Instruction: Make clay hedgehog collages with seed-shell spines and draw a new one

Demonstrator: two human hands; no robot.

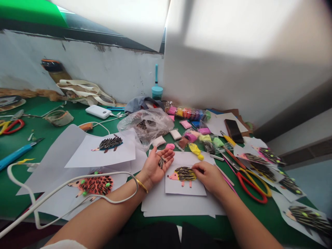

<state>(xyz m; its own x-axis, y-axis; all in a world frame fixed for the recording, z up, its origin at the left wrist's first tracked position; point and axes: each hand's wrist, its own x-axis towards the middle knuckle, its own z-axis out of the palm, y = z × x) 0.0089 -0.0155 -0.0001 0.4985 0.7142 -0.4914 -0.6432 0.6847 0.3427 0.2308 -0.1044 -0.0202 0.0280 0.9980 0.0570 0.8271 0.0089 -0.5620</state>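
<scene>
My left hand (158, 166) is palm up, fingers extended, cradling a few striped sunflower seeds (162, 162). Just right of it, on a small white card, lies a hedgehog picture (182, 174) with a pink clay face and legs and a yellow clay body covered in sunflower seeds. My right hand (206, 174) pinches at the hedgehog's rear edge, its thumb and forefinger closed on what looks like a sunflower seed, mostly hidden by the fingertips. Under the card is a stack of white paper (178, 209).
Behind the hands are a plastic bag of seeds (147, 126) and several clay packets (192, 135). Scissors (251, 183) and more hedgehog cards (290, 186) lie right. Left are a red hedgehog card (97, 185), a white cable (85, 176) crossing above my forearm, and a blue craft knife (19, 154).
</scene>
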